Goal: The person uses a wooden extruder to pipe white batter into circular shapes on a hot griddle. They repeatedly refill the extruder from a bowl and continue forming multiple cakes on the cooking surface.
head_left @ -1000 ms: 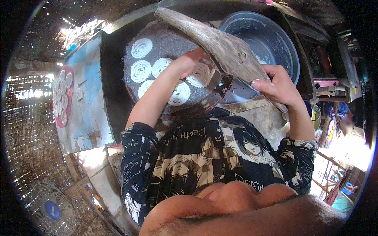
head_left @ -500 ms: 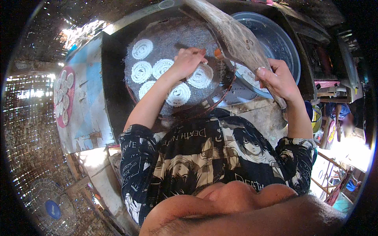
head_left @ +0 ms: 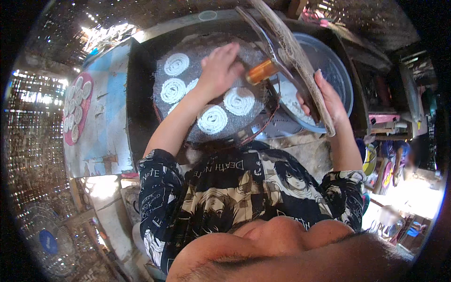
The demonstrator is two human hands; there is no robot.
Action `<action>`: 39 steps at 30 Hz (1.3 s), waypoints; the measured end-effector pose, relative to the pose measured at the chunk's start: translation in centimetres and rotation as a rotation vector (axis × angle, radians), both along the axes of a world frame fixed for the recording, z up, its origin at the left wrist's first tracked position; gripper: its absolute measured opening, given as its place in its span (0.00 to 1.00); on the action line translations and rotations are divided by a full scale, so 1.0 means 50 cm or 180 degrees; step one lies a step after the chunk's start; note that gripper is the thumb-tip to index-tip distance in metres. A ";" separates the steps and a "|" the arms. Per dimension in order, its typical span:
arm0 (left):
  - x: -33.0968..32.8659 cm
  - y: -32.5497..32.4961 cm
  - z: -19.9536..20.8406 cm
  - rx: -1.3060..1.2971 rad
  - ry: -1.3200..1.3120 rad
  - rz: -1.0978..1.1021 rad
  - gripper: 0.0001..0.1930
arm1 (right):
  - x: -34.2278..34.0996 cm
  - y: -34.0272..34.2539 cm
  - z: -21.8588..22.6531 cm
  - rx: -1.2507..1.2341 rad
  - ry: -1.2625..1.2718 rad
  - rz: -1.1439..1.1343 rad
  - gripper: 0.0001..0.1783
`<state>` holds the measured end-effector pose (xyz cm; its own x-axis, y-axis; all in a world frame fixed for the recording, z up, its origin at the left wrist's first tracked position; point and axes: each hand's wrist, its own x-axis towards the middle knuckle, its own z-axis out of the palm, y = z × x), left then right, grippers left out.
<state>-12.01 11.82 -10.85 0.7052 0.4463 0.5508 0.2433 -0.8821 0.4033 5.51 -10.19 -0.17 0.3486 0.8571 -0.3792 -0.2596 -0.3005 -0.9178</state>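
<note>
Clasping a weathered wooden board with my right grip, I hold my left grip, fingers extended, over white coils on a grey mat.

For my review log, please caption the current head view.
Right hand holds a wooden board by a grey-blue basin; left hand is near white coils on grey cloth.

The black shirt has 2 short sleeves, pale lettering and tan-and-white drawn faces
</note>
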 end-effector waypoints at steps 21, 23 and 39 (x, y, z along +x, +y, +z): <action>0.042 0.234 0.037 -0.5318 -0.4670 -0.2540 0.42 | 0.032 0.239 -0.024 -0.0797 -0.1305 0.1845 0.33; 0.032 0.253 0.014 -0.5361 -0.4750 -0.2716 0.41 | 0.020 0.251 -0.022 -0.0855 -0.1507 0.1791 0.33; -0.011 0.212 0.082 -0.5122 -0.4676 -0.3203 0.42 | -0.013 0.212 0.038 -0.0589 -0.2748 0.1722 0.32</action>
